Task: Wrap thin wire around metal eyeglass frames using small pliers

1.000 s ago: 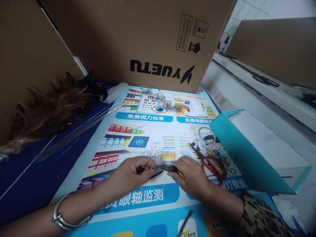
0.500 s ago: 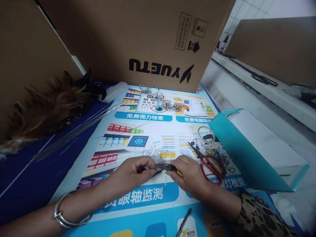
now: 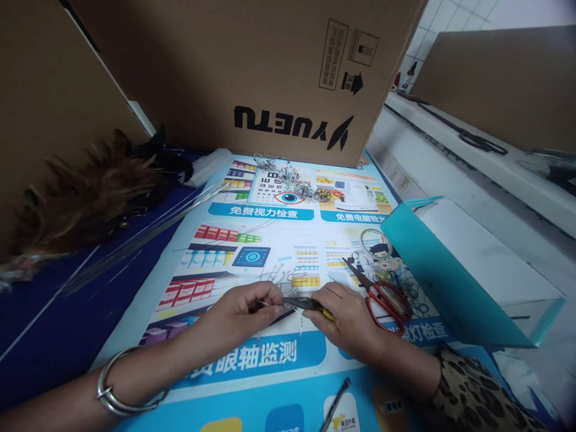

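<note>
Far left of the red-handled scissors [image 3: 369, 287], you have a feather duster [image 3: 85, 198]. Left of the scissors and beyond them stands the large cardboard box [image 3: 225, 72], its printed lettering upside down. Nearer, left of the scissors, your left hand [image 3: 252, 306] has thumb and index finger pinched together on thin wire [image 3: 301, 323], whose twisted end dangles toward you beneath the pliers. The pliers [image 3: 299, 303] lie left of the scissors, between your two hands. Their long axis runs almost straight across in front of you, nose pointing left to your left fingertips, yellow handle end to the right and slightly nearer you. Your right hand [image 3: 348, 315], just left of the scissors, has its fingers wrapped around that handle. The scissors' blades point away from you and to the left. Just right of their handles sits a wire tangle [image 3: 410, 291], and farther right, the turquoise box [image 3: 427, 282].
</note>
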Motion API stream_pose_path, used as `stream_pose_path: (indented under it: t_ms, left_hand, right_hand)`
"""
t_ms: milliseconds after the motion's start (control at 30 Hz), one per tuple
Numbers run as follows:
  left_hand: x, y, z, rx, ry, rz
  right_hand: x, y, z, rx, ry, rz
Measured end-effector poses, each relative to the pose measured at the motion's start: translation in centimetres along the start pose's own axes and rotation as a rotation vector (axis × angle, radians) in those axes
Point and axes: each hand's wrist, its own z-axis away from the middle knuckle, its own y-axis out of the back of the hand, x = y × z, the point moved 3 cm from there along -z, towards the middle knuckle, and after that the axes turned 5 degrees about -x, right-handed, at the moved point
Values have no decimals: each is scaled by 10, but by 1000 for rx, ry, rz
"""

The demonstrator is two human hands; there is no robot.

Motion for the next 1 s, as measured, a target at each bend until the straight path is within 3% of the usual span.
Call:
stream_pose_path:
  t_ms: [500,833,1000]
  left_hand:
    - [-2,2,0,-12,35,-14]
    - [-6,6,-3,-79,25,-8]
    - [-7,6,-4,-111,34,-16]
  right_hand:
    - [0,4,0,-44,57,29]
    - [-2,8,-4,-73,196,324]
    - [0,9,-3,-21,203,321]
